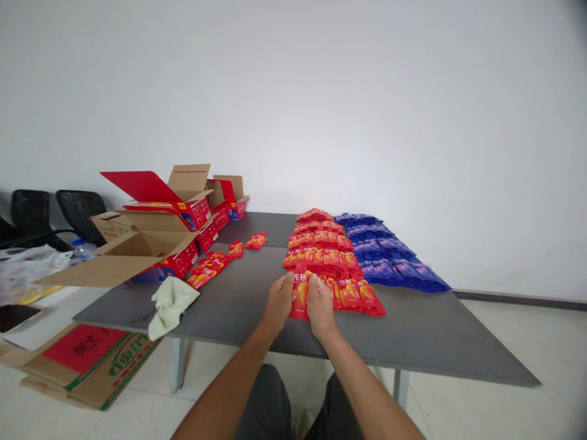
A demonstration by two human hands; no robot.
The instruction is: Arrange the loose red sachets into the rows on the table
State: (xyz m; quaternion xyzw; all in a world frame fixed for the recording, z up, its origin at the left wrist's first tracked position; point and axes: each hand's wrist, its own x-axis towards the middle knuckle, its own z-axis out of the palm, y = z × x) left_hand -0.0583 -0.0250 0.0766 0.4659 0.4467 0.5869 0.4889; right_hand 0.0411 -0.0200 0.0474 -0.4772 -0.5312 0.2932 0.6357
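Observation:
Between my two hands is a red pouch (300,296) with white lettering and orange-yellow fruit printed on it. My left hand (279,300) grips its left edge, and my right hand (320,303) grips its right edge. The pouch faces me at the near end of the red pouches (326,256), which lie in overlapping rows running back toward the wall. To their right are rows of blue-purple pouches (385,252). A few more red pouches (210,269) lie to the left of my hands, beside the boxes.
Open red cardboard boxes (186,260) stand along the left of the grey table (247,299), flaps up or spread out. A pale cloth (172,302) hangs over the front edge. Flattened cartons (92,360) lie below left; black chairs (80,211) stand behind.

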